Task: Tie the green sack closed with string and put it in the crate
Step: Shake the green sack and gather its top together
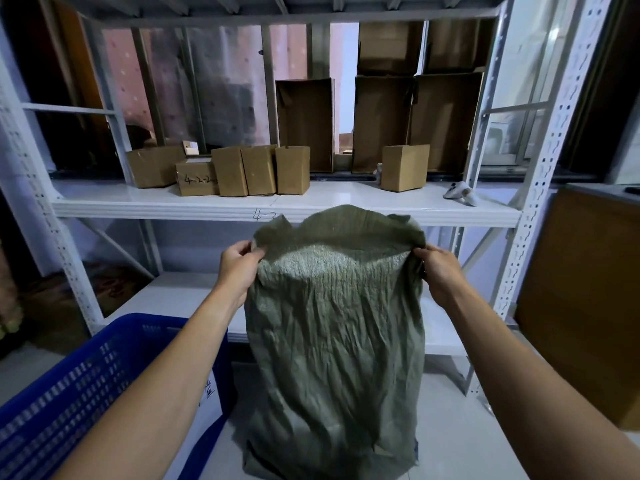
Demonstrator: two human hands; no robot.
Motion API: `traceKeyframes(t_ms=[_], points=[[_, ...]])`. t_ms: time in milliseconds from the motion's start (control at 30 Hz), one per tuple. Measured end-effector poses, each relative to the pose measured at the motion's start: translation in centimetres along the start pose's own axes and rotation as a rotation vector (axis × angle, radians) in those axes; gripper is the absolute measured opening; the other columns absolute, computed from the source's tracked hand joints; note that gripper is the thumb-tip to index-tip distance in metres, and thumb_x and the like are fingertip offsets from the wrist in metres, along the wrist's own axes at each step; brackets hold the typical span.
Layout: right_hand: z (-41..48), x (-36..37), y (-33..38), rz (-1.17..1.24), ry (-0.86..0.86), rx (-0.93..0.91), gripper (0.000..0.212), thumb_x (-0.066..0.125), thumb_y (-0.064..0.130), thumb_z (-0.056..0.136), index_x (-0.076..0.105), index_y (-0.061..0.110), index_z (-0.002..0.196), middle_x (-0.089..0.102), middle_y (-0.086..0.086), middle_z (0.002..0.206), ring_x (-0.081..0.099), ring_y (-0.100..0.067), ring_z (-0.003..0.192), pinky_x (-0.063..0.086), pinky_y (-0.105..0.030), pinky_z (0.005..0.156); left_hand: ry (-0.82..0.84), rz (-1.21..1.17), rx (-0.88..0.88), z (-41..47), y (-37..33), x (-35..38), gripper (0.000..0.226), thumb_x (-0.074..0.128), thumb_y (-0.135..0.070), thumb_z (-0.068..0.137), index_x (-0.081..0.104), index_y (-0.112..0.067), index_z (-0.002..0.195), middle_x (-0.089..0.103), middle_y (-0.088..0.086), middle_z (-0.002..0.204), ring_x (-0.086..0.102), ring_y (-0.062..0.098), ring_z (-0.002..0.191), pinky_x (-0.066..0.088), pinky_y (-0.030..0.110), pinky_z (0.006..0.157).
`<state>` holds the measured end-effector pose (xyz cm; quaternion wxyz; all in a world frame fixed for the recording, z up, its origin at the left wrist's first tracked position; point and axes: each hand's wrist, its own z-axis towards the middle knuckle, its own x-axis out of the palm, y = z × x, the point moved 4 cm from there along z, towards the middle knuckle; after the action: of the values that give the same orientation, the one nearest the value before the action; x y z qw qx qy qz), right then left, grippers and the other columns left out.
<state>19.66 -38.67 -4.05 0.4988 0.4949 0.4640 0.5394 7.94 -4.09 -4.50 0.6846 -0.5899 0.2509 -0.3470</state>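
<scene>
Pinching the green sack point(334, 341) rim, left hand point(239, 268) and right hand point(438, 271) spread its mouth (arms extended).

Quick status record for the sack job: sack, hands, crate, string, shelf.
sack: green sack upright on the floor, mouth open, not tied
left hand: left hand grips the left rim
right hand: right hand grips the right rim
crate: blue crate to the sack's left, sack not in it
string: none in view
shelf: shelf behind the sack, with cardboard boxes
</scene>
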Motion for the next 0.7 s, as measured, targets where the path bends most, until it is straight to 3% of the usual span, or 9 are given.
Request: traceKeyframes(t_ms=[133, 267, 367, 467, 533, 600, 700], points=[[0.3, -0.5, -0.1, -0.024, -0.031, 0.057, 0.02, 0.058, 0.007, 0.093, 0.066, 0.01, 0.075, 0.058, -0.007, 0.076, 0.049, -0.021, 0.073, 0.038, -0.032, 0.07, -0.034, -0.031, 0.019, -0.6, -0.7, -0.3, 0.015, 0.064, -0.007, 0.093, 0.07, -0.007, 0.108, 0.072, 0.008, 0.095, 0.066, 0.021, 0.085, 0.053, 0.028, 0.077], [0.3, -1.1, 0.0, -0.059, -0.037, 0.122, 0.015, 0.06, 0.013, 0.089, 0.066, 0.0, 0.087, 0.05, -0.011, 0.077, 0.042, -0.02, 0.063, 0.033, -0.038, 0.067, -0.015, 0.01, 0.023, -0.5, -1.2, -0.6, 0.015, 0.059, -0.01, 0.098, 0.069, -0.017, 0.106, 0.07, -0.004, 0.088, 0.064, 0.011, 0.081, 0.049, 0.019, 0.065], [0.3, -1.2, 0.2, -0.081, -0.002, 0.16, 0.017, 0.06, 0.016, 0.09, 0.063, -0.001, 0.093, 0.045, -0.009, 0.071, 0.039, -0.02, 0.059, 0.033, -0.037, 0.061, -0.005, 0.119, 0.055, -0.6, -2.0, -1.0, 0.016, 0.056, -0.011, 0.1, 0.07, -0.015, 0.105, 0.069, 0.001, 0.092, 0.061, 0.012, 0.084, 0.048, 0.019, 0.068], [0.2, -0.9, 0.4, -0.096, 0.052, 0.185, 0.025, 0.062, 0.021, 0.087, 0.067, 0.001, 0.101, 0.061, -0.012, 0.09, 0.057, -0.028, 0.082, 0.051, -0.042, 0.082, 0.045, 0.141, -0.015, -0.4, -2.5, -1.3, 0.018, 0.053, -0.014, 0.101, 0.07, -0.019, 0.097, 0.07, 0.002, 0.091, 0.062, 0.017, 0.085, 0.049, 0.031, 0.08], [-0.2, -0.9, 1.0, -0.156, 0.053, 0.16, 0.026, 0.063, 0.026, 0.086, 0.065, 0.005, 0.101, 0.064, -0.009, 0.099, 0.06, -0.028, 0.096, 0.049, -0.042, 0.089, 0.087, 0.105, -0.115, -0.2, -2.9, -1.5, 0.015, 0.054, -0.019, 0.097, 0.067, -0.019, 0.09, 0.067, 0.004, 0.083, 0.059, 0.019, 0.075, 0.047, 0.032, 0.074], [-0.5, -1.0, 1.5, -0.242, 0.055, 0.124, 0.025, 0.063, 0.032, 0.087, 0.064, 0.009, 0.097, 0.061, -0.003, 0.097, 0.058, -0.026, 0.098, 0.043, -0.037, 0.082, 0.093, 0.071, -0.205, 0.0, -3.3, -1.9, 0.008, 0.057, -0.023, 0.092, 0.062, -0.018, 0.087, 0.062, 0.004, 0.075, 0.056, 0.02, 0.069, 0.046, 0.032, 0.067], [-0.8, -1.3, 2.2, -0.335, 0.055, 0.086, 0.038, 0.064, 0.04, 0.086, 0.065, 0.005, 0.101, 0.057, -0.004, 0.093, 0.05, -0.02, 0.078, 0.036, -0.032, 0.064, 0.082, 0.065, -0.269, -0.1, -3.7, -2.1, 0.009, 0.057, -0.025, 0.09, 0.059, -0.017, 0.09, 0.059, 0.005, 0.08, 0.056, 0.022, 0.077, 0.051, 0.035, 0.068]])
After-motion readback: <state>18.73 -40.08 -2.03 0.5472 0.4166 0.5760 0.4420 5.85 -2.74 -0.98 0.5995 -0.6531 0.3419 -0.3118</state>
